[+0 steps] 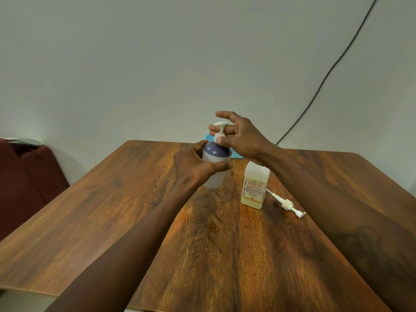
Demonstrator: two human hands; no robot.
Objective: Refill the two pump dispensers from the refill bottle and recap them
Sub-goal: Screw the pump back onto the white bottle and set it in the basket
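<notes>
Left hand: my left hand (195, 168) was wrapped around the body of the round dispenser (215, 167), fingers and thumb clenched on its white lower half, holding it upright on the wooden table (112, 199).

Right hand: my right hand (238, 136) sat over the pump head (220, 131) of that same dispenser, thumb and middle fingers pinching the white collar and stem, the index finger lifted free above it.

Round dispenser: it stood near the far middle of the table, its dark blue shoulder showing between my two hands (the white nozzle pointed left).

Square bottle: a pale, squarish bottle (255, 185) with a printed label stood just right of the dispenser, under my right forearm; its neck was hidden by the arm, so I could not tell whether it was capped.

Loose pump: a second white pump (287, 204) lay on its side on the table, just right of the square bottle.

Background: a blue mat (236, 154) lay at the table's far edge behind the dispenser, and a black cable (326, 77) ran down the pale wall (135, 64).
</notes>
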